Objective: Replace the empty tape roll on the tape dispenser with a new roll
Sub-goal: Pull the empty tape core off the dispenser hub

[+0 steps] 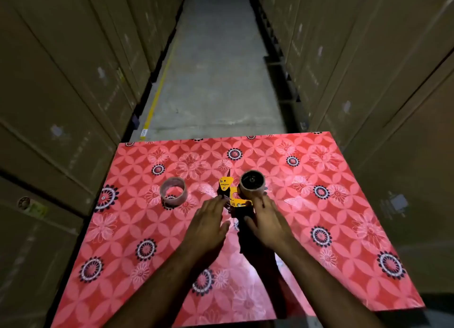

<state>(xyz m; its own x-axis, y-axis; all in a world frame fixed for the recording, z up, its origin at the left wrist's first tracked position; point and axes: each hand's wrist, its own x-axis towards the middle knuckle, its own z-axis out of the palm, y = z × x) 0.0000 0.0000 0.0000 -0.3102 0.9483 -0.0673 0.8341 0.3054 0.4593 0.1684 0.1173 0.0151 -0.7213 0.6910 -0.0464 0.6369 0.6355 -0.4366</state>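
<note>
A yellow and black tape dispenser (pixel 229 192) lies in the middle of the red flowered table (pixel 344 229). A bare brown cardboard core (pixel 252 184) sits on its spindle at the right. A clear tape roll (pixel 173 192) stands apart on the table to the left. My left hand (pixel 208 225) hovers at the dispenser's left side, fingers spread, fingertips touching its black front part. My right hand (pixel 266 223) rests over the dispenser's black handle, fingertips just below the core. Whether it grips the handle is hidden.
The table stands in a narrow aisle with a concrete floor (pixel 216 81). Tall stacks of cardboard boxes (pixel 61 94) line the left side and more boxes (pixel 380 81) line the right. A yellow floor line (pixel 157 96) runs along the left.
</note>
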